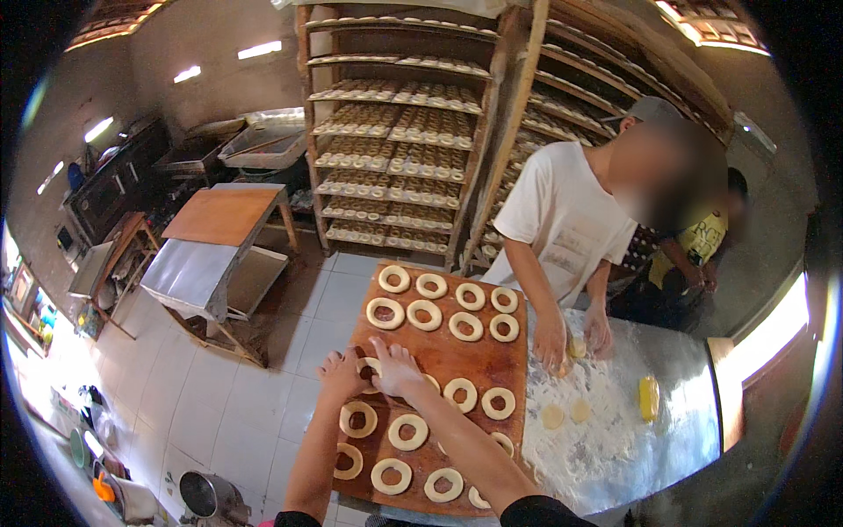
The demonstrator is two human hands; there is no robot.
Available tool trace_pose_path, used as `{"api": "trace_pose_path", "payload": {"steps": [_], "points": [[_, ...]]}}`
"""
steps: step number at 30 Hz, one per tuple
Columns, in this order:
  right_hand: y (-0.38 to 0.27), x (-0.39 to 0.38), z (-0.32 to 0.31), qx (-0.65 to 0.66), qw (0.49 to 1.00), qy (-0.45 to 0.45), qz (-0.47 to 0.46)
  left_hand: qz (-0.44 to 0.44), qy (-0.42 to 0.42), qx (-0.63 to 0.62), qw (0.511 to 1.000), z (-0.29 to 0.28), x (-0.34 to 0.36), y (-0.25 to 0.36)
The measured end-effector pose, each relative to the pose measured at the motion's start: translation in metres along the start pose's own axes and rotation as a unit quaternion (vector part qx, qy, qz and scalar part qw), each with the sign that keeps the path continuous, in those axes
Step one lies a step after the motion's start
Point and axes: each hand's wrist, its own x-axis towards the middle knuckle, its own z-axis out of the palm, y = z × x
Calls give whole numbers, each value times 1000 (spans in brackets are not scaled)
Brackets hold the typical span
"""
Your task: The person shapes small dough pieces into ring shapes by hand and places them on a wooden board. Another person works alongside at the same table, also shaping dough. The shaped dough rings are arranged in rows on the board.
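Observation:
My left hand (342, 376) and my right hand (395, 372) are over a wooden board (439, 351), on either side of a raw dough ring (370, 365), touching it or very close. Both have their fingers apart; the fingertips partly hide the ring. Rows of pale dough rings (407, 432) lie above and below my hands on the board, some partly covered by my right forearm.
A co-worker (553, 193) handles dough at a floured metal table (615, 351) holding flat rounds and a yellow object (649, 398); another person (702, 246) is behind. Racks of ring trays (395, 132) stand at back, a side table (211, 220) left, a metal pot (204, 494) low.

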Motion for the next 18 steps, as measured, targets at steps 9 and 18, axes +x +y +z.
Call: {"api": "trace_pose_path", "payload": {"steps": [9,18], "points": [[71,-100,-8,141,950,271,-57,-11,83,2,996,-19,-27,12],[300,-256,0,-91,931,265,232,229,108,-310,916,48,-108,166]]}}
